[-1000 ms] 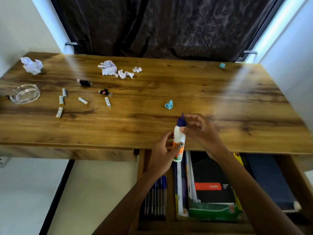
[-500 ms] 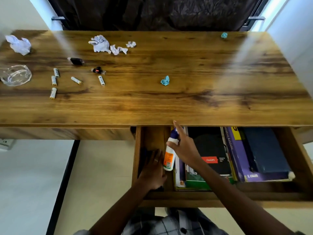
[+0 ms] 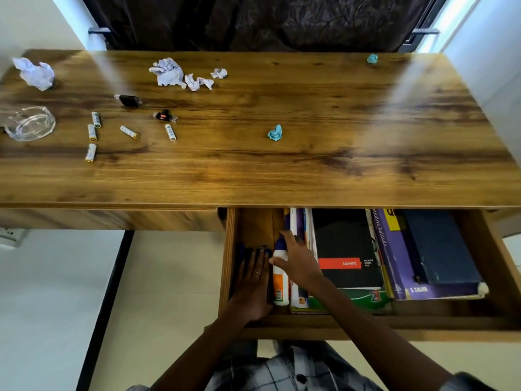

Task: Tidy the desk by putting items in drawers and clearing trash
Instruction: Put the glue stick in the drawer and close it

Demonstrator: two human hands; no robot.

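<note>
A white glue bottle with a purple cap and orange label lies lengthwise in the open drawer, between dark pens at the left and a stack of books. My right hand holds its upper part, fingers curled over it. With straight fingers, my left hand lies flat on the pens in the drawer's left end. On the desk lie several batteries, two small black gadgets, white crumpled papers and blue paper scraps.
A glass ashtray stands at the desk's left edge, with another white paper ball behind it. Books fill the drawer's middle and right, a black notebook and a purple book among them. A dark curtain hangs behind the desk.
The glue bottle went from above the desk edge down into the drawer and now lies flat. My left hand let go of it and moved onto the pens.
</note>
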